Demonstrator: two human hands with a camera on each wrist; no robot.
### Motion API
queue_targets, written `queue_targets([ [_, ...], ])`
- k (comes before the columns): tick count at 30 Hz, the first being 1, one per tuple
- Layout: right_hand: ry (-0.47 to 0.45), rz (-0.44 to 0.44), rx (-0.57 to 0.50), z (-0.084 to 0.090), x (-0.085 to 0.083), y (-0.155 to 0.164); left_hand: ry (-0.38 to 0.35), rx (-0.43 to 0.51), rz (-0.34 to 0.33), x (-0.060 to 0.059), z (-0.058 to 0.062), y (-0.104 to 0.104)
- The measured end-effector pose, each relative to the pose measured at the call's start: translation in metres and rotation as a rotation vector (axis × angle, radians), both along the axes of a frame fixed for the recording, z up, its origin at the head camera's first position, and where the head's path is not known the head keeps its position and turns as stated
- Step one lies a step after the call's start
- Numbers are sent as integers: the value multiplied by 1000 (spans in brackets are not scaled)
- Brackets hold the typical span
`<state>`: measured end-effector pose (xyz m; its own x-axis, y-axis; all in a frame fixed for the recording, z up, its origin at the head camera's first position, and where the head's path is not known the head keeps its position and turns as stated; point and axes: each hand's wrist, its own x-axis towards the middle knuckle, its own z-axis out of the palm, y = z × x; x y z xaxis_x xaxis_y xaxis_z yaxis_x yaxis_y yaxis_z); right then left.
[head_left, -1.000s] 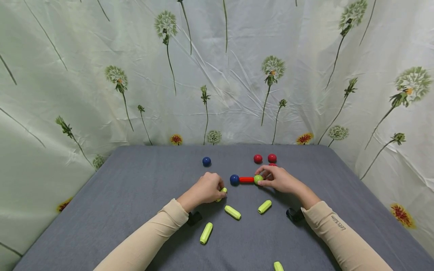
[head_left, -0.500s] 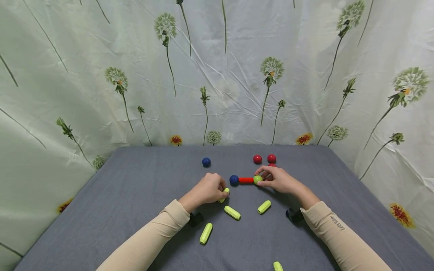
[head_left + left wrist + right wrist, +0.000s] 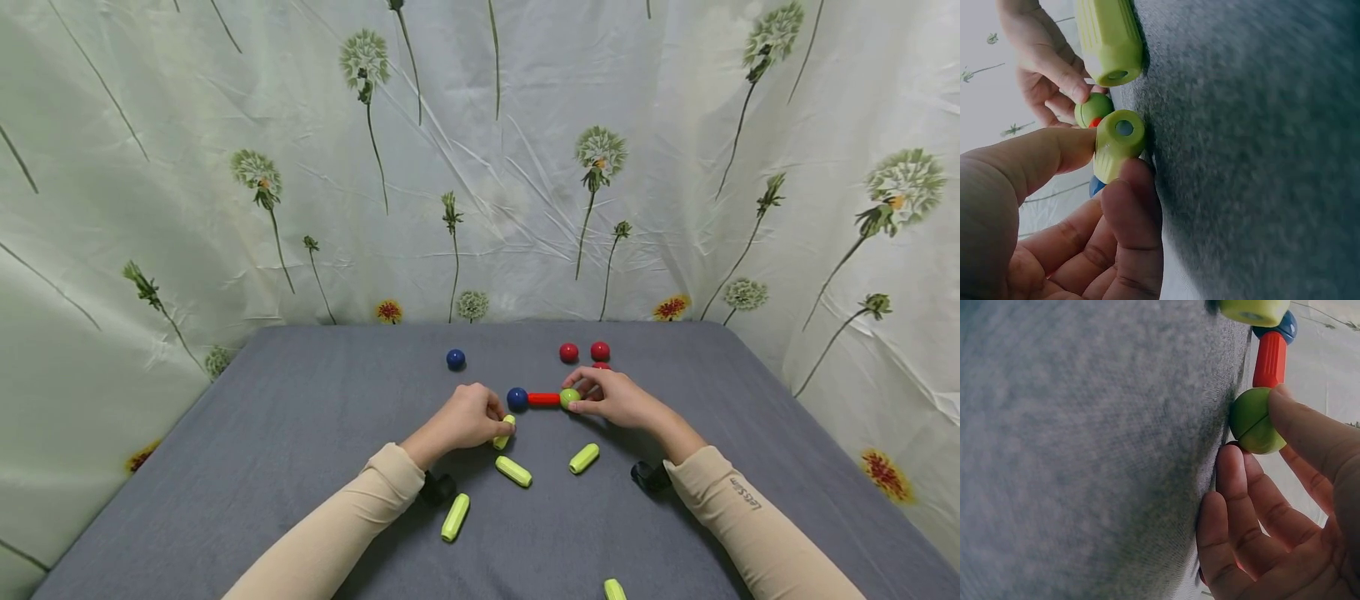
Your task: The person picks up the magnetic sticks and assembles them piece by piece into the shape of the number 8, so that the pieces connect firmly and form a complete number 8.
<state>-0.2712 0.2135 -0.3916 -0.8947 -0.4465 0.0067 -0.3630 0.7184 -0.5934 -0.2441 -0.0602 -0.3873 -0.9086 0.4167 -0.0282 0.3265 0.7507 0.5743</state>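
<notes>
1. Grey cloth tabletop [image 3: 300, 433] in front of you, dandelion-print curtain [image 3: 225, 167] hung behind it.
2. Your left hand [image 3: 465, 419] pinches a short lime-green plastic rod [image 3: 504, 433] between thumb and curled fingers; the left wrist view shows the rod's hollow end [image 3: 1124, 129] clear of the fingers.
3. That rod sits just beside and in front of the dark blue plastic ball [image 3: 517, 397]; I can't tell whether they touch. Its long axis runs from you, angled toward the ball, roughly crosswise to the chain.
4. The chain lies left to right: blue ball, short red plastic rod [image 3: 544, 399], lime-green plastic ball [image 3: 570, 397], all joined on the cloth.
5. Your right hand [image 3: 618, 397] steadies the green ball, thumb and forefinger closed on it, other fingers resting on the cloth; the right wrist view shows the ball [image 3: 1257, 422] under the fingertip.
6. Left hand is the nearer one to the blue ball end.
7. Loose pieces: three more green rods [image 3: 513, 471] [image 3: 584, 457] [image 3: 455, 517] nearer you, one at the front edge [image 3: 614, 589], a second blue ball [image 3: 455, 359] and red balls [image 3: 568, 352] farther back.
</notes>
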Motion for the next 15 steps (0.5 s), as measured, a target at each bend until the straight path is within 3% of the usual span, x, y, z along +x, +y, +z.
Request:
queue_targets([
  [5,0,3,2,-1,0,0,-64,55,23,-2,-2,2],
  [15,6,0,-1,-1,0,0,-101,112,51,-4,-1,4],
])
